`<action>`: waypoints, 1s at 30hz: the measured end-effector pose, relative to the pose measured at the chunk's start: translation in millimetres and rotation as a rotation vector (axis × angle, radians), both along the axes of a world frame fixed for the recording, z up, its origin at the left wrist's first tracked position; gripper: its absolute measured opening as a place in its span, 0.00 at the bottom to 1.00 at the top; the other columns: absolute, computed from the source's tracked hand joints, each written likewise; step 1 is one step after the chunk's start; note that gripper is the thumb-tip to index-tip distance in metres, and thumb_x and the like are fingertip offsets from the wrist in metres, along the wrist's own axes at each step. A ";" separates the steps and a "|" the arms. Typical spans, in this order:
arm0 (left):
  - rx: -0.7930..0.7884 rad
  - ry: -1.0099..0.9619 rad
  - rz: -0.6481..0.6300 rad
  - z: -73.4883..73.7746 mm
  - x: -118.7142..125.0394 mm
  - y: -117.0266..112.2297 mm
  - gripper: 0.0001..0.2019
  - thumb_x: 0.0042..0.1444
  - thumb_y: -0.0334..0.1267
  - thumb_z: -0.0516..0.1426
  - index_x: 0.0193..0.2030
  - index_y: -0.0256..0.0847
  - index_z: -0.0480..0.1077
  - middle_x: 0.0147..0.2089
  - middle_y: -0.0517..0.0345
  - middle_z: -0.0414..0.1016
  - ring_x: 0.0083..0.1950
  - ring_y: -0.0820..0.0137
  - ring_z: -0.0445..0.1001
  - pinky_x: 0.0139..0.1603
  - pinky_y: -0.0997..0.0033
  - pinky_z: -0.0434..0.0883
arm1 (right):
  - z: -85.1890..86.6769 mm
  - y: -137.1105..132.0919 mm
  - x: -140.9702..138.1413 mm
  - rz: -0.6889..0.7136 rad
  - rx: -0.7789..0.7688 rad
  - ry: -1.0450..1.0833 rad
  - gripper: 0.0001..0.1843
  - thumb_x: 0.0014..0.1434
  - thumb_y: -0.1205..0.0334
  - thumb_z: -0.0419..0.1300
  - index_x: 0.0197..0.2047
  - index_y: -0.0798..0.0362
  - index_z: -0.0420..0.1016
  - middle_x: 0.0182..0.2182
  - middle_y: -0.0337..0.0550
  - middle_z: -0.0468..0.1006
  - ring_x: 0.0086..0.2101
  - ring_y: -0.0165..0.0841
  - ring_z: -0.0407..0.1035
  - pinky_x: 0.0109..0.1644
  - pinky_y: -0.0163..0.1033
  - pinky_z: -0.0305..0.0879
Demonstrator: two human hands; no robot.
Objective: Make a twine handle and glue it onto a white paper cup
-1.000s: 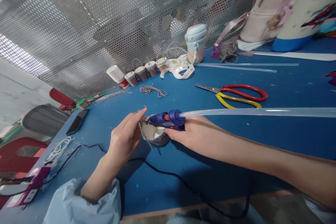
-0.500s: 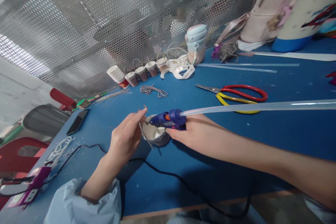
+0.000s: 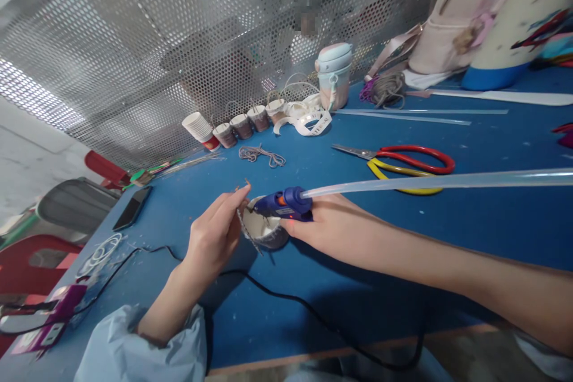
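A small paper cup (image 3: 274, 240), its outside wrapped in grey, tilts with its white inside facing me. My left hand (image 3: 213, 228) is closed on its left edge; the thumb and some fingertips are hidden. A strand of grey cord (image 3: 251, 234) runs from those fingers across the cup's mouth. My right hand (image 3: 322, 218) grips a blue hot glue gun (image 3: 284, 203), whose nozzle points left inside the cup's rim, close to my left fingers. From the gun's back a long clear glue stick (image 3: 430, 182) sticks out to the right.
Red-and-yellow scissors (image 3: 403, 167) lie at right. Behind stand several wrapped cups (image 3: 242, 126), a stack of paper cups (image 3: 197, 126), white ribbon (image 3: 308, 119) and a lidded bottle (image 3: 335, 74). A grey cord bundle (image 3: 262, 156) lies mid-table. A black cable (image 3: 286, 295) crosses the front; a phone (image 3: 133, 208) lies left.
The glue gun and my right hand have shifted slightly left, further over the cup. My left hand and the cup stay nearly still.
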State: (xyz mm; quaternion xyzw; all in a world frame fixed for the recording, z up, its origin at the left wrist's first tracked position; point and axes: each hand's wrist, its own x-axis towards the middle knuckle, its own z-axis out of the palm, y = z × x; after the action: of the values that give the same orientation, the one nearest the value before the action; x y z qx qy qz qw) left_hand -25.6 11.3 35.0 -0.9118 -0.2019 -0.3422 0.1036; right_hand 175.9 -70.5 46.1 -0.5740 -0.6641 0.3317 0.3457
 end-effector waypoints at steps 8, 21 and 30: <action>-0.008 -0.009 0.001 0.0 -0.6 -0.3 0.16 0.59 0.23 0.54 0.53 0.36 0.68 0.37 0.54 0.78 0.37 0.76 0.75 0.40 0.80 0.70 | 4.3 -6.8 1.6 0.014 0.017 0.057 0.10 0.57 0.59 0.54 0.32 0.52 0.75 0.30 0.38 0.78 0.30 0.33 0.67 0.31 0.34 0.59; 0.010 0.002 0.014 0.3 0.2 0.1 0.15 0.59 0.24 0.53 0.53 0.36 0.68 0.37 0.54 0.78 0.37 0.75 0.76 0.40 0.78 0.71 | 0.5 -5.5 -4.6 -0.002 -0.084 0.046 0.11 0.57 0.59 0.54 0.35 0.53 0.76 0.30 0.41 0.78 0.29 0.32 0.66 0.29 0.34 0.57; 0.013 -0.007 0.024 1.1 0.8 -0.9 0.15 0.61 0.27 0.52 0.53 0.39 0.69 0.36 0.55 0.78 0.36 0.75 0.76 0.39 0.78 0.71 | 10.7 -12.2 6.6 -0.036 0.042 0.106 0.07 0.55 0.61 0.57 0.29 0.50 0.76 0.26 0.37 0.78 0.29 0.34 0.69 0.32 0.35 0.61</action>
State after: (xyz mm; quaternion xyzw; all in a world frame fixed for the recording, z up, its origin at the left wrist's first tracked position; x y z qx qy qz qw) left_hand -24.8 10.5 36.0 -0.9075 -0.2108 -0.3453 0.1131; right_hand 182.5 -82.7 56.8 -0.5602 -0.6412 0.3410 0.3983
